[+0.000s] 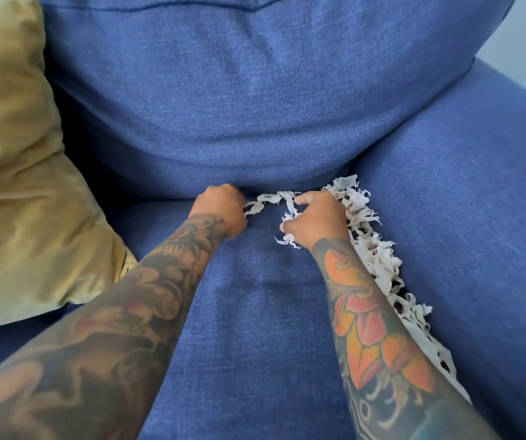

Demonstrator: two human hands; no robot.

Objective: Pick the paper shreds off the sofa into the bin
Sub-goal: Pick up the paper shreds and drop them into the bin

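Observation:
White paper shreds (379,258) lie in a long band along the crease between the blue sofa seat (255,328) and the right armrest, reaching the back cushion. My left hand (223,211) is closed at the back of the seat, gripping the left end of a strand of shreds. My right hand (315,217) is closed on a clump of shreds, with a few bits hanging below the fingers. The strand runs between both hands. No bin is in view.
A large blue back cushion (255,106) rises behind the hands. A yellow-green pillow (17,169) leans on the left. The blue armrest (477,201) borders the seat on the right.

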